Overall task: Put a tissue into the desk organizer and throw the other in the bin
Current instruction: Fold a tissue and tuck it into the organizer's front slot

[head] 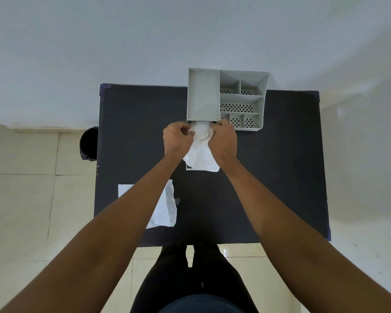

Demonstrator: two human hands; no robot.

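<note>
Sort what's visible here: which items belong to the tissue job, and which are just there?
Part of the job:
- crumpled tissue, gripped by the left hand and right hand at the front edge of the desk organizer
- flat tissue on the table
- black bin on the floor

Just there:
- dark table

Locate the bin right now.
In the head view the black bin stands on the floor off the table's left edge, partly hidden by it, level with the hands and left of the left hand.
</note>
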